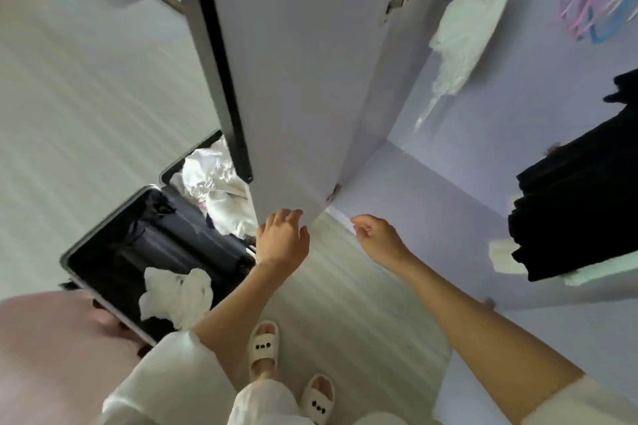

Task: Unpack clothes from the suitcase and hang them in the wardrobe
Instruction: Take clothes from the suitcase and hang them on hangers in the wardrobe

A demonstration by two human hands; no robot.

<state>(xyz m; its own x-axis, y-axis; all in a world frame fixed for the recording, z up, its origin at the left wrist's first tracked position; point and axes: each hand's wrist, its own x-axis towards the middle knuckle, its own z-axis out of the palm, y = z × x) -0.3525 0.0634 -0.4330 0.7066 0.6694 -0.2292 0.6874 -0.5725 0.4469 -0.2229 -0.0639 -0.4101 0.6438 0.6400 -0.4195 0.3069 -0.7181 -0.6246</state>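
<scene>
A black suitcase (131, 245) lies open on the floor at lower left. White clothes (214, 190) fill its far half, and a crumpled white garment (176, 297) lies in the near half. The wardrobe (448, 203) stands open on the right, with a white garment (459, 28) and a black garment (573, 203) hanging inside. My left hand (281, 238) hangs empty with loosely curled fingers by the bottom corner of the wardrobe door (310, 79). My right hand (378, 238) is also empty, fingers relaxed, near the wardrobe's lower front edge.
Pink and blue hangers (593, 3) hang at the upper right inside the wardrobe. A pink cushion-like shape (51, 348) sits at lower left beside the suitcase. My feet in white slippers (264, 348) stand on the pale wood floor (345, 304).
</scene>
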